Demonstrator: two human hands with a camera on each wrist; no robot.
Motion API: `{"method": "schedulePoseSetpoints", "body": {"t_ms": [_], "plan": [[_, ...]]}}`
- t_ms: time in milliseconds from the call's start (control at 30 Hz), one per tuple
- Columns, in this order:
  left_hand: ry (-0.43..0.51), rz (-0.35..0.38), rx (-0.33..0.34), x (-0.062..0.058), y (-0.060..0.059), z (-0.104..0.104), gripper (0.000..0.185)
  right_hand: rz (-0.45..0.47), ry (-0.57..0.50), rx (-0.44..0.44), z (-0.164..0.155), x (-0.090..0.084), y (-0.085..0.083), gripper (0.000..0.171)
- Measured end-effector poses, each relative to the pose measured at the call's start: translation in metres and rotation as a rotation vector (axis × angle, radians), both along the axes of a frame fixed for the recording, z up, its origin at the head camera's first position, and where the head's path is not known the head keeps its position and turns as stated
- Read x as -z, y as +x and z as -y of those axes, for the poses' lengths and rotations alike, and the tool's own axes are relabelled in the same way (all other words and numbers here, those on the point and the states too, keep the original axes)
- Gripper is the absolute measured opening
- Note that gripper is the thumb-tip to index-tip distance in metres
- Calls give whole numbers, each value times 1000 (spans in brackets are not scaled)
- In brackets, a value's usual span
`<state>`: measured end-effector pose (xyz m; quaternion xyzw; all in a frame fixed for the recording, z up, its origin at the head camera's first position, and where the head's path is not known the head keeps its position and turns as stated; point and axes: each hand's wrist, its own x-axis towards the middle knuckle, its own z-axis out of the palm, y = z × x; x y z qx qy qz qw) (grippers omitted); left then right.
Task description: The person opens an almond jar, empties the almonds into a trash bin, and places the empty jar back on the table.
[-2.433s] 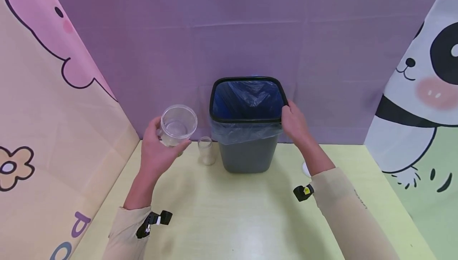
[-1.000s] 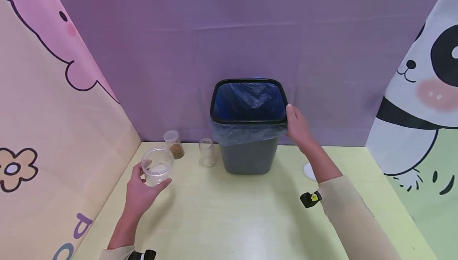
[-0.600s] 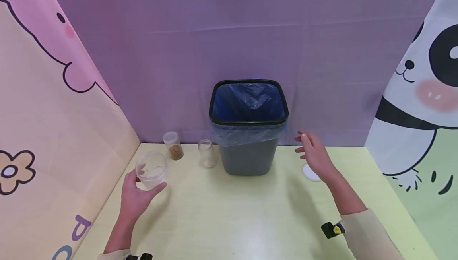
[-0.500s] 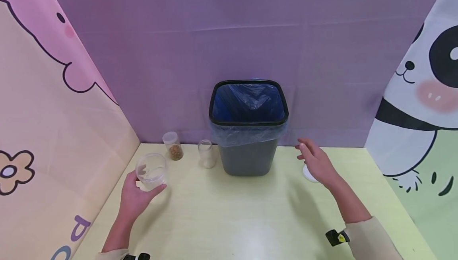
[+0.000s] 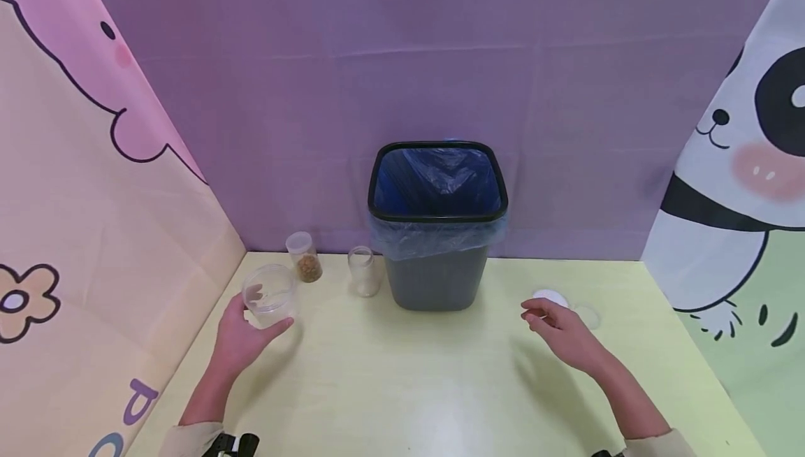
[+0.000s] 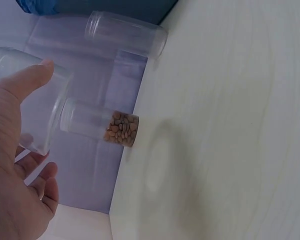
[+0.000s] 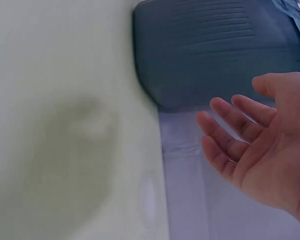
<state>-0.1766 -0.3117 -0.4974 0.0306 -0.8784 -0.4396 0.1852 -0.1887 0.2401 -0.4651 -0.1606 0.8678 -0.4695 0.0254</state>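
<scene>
My left hand grips a wide clear jar by its side, above the table at the left. Thumb and fingers wrap the jar's wall in the left wrist view, and its shadow lies on the table. I see nothing inside it. Behind it stands a small lidded jar partly filled with brown pieces, which look like beans or pellets. My right hand hovers over the table at the right, its fingers loosely bent and holding nothing. Just beyond it lie a white lid and a clear, faint disc.
A grey bin with a black rim and a blue plastic liner stands upright against the purple back wall. Left of it stands a small clear open jar. Printed cloth walls bound the table at both sides.
My right hand has let go of the bin's rim and moved down and toward me. The left hand has carried the wide jar left and lower, uncovering the jar of brown pieces.
</scene>
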Motion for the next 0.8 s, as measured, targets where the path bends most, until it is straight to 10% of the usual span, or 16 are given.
{"method": "schedulePoseSetpoints", "body": {"t_ms": [800], "plan": [[18,26,9,25,-25,-19,88,82,-127,46,14,35,34,25]]}}
